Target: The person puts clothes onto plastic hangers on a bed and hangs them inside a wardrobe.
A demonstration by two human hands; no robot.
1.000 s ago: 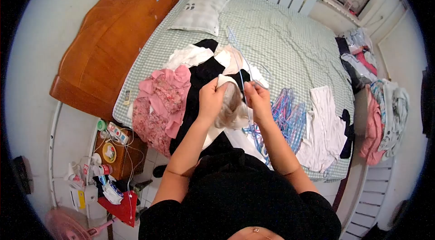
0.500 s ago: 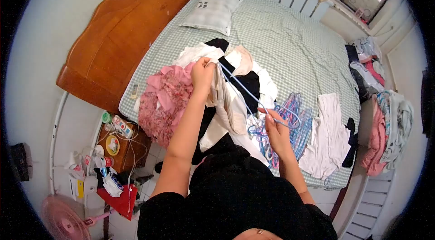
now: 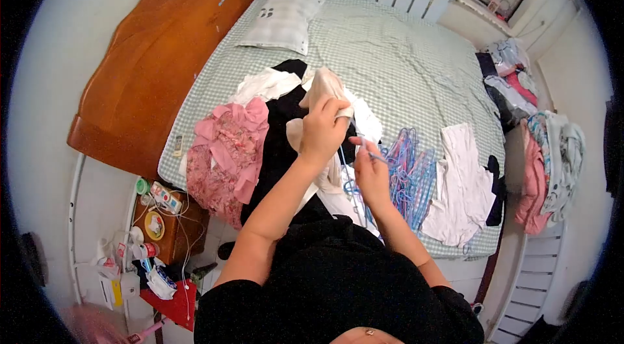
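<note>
My left hand [image 3: 324, 128] is closed on a cream garment [image 3: 323, 86], which it holds up over the pile on the bed. Just to the right, my right hand [image 3: 371, 174] has its fingers closed round a blue hanger [image 3: 377, 158], most of which is hidden by the cloth and my left hand. A pink flowered garment [image 3: 224, 155] lies left of my hands, with black clothing [image 3: 275, 123] beside it. Many blue, pink and purple hangers [image 3: 413, 178] lie heaped right of my right hand.
On the bed [image 3: 390, 58] are a pillow [image 3: 283, 22] and a white garment [image 3: 458, 191]. Folded clothes [image 3: 552, 162] hang over a rail at the right. A cluttered nightstand [image 3: 175, 233] and a pink fan [image 3: 94, 324] stand at the lower left.
My left hand has moved right and down, now gripping the cream garment. My right hand has moved left, and the hanger has gone mostly behind the cloth. The view has shifted slightly.
</note>
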